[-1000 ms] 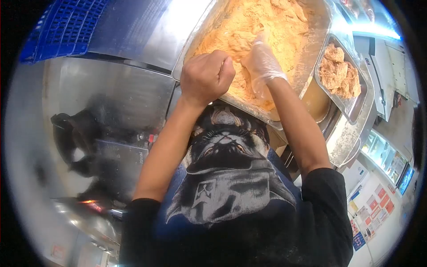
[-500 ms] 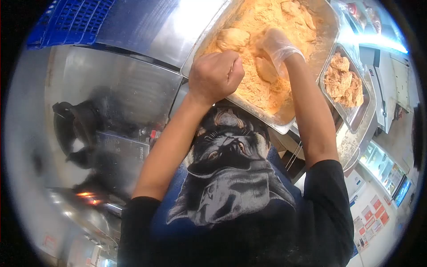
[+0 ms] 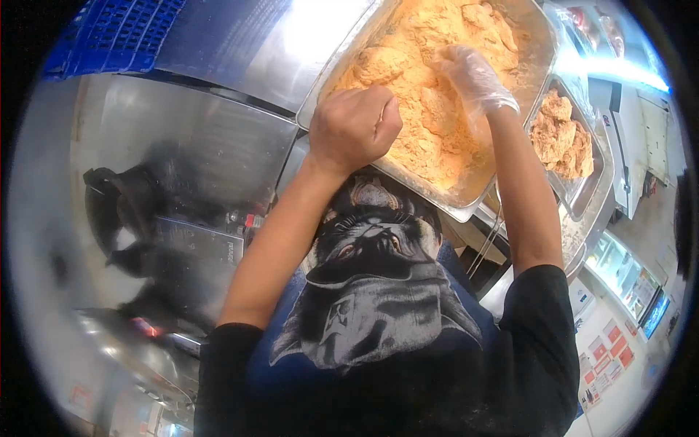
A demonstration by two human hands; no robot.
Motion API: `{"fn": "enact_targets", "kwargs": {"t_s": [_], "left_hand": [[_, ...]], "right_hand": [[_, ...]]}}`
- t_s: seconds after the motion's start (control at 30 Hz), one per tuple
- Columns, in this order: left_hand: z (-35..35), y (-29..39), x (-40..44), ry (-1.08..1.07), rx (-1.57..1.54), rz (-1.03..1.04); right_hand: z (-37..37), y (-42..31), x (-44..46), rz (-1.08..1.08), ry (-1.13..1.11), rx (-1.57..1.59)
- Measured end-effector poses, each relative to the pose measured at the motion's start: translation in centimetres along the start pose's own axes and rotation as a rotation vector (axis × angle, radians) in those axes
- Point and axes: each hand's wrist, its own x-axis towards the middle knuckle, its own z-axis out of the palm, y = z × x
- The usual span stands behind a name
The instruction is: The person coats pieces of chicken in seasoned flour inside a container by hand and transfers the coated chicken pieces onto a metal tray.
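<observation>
A deep metal tray holds orange-tinted breading flour. Flour-covered lumps lie in it, among them a coated piece that looks like chicken at the left. My right hand, in a clear plastic glove, is low over the flour near the tray's middle, its fingers bunched and curled down; what they hold, if anything, is hidden. A coated piece lies just below that hand. My bare left hand is closed in a fist over the tray's near left rim, its inside hidden.
Right of the tray, a smaller metal pan holds several breaded pieces. At the upper left is a blue plastic basket beside a steel surface. Dark cookware and a shiny round metal vessel are at the left.
My gloved right hand has moved right and lifted, showing more of the coated piece below it. The left fist has barely moved.
</observation>
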Motion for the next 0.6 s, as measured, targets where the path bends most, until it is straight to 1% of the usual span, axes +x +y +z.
{"fn": "enact_targets", "kwargs": {"t_s": [0.07, 0.1, 0.27, 0.3, 0.37, 0.4, 0.47, 0.5, 0.57, 0.6], "left_hand": [[0.0, 0.0, -0.1, -0.005, -0.001, -0.003], [0.1, 0.0, -0.1, 0.001, 0.003, 0.004], [0.0, 0.0, 0.0, -0.006, 0.01, -0.001], [0.0, 0.0, 0.0, -0.004, 0.008, -0.004], [0.0, 0.0, 0.0, 0.004, 0.003, -0.011], [0.0, 0.0, 0.0, 0.002, 0.01, -0.008], [0.0, 0.1, -0.1, 0.0, 0.016, -0.005], [0.0, 0.0, -0.1, -0.005, 0.006, -0.009], [-0.1, 0.1, 0.0, -0.011, -0.01, -0.011], [0.0, 0.1, 0.0, -0.005, -0.015, -0.002]], "right_hand": [[-0.6, 0.6, 2.2, 0.019, -0.012, -0.616], [-0.3, 1.0, 3.0, 0.019, -0.012, -0.615], [2.5, 2.6, 5.6, 0.302, 0.128, 0.273], [2.3, 2.0, 5.5, 0.297, 0.123, 0.271], [0.6, 0.1, 4.0, -0.054, -0.172, -0.591], [-0.1, -0.6, 3.4, -0.055, -0.175, -0.594], [-1.6, -2.0, 2.2, -0.194, -0.184, -0.813], [-2.4, -3.1, 1.3, -0.193, -0.184, -0.815], [-3.6, -4.8, -0.3, 0.293, -0.065, 0.114], [-3.8, -3.9, -0.1, 0.296, -0.061, 0.112]]}}
